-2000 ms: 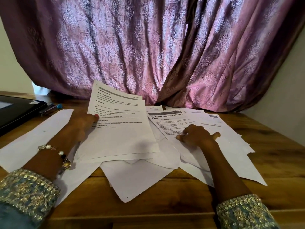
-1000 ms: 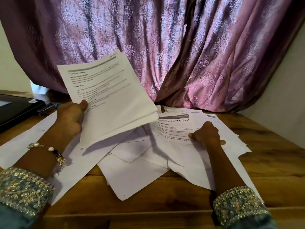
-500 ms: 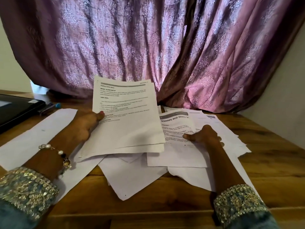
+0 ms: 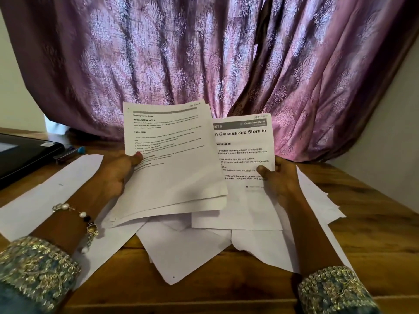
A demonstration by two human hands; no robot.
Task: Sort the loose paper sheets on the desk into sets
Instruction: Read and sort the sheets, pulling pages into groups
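While loose sheets (image 4: 181, 252) lie scattered on the desk (image 4: 374, 223), the left hand (image 4: 115, 175) pinches a raised stack (image 4: 172, 162), thumb on top. Just beside it, the right hand (image 4: 281, 180) grips one printed sheet (image 4: 242, 155) the same way. A laptop (image 4: 20, 155) sits far left, before the curtain (image 4: 204, 53).

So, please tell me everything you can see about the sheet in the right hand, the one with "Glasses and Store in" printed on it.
The printed sheet is white paper with a grey header band, a bold heading reading "Glasses and Store in", and lines of small black text. It is lifted and tilted up towards the camera. The right hand pinches its right edge, thumb on the front. Its left part is hidden behind the stack of sheets held by the left hand. Its lower edge hangs over the loose sheets on the wooden desk.
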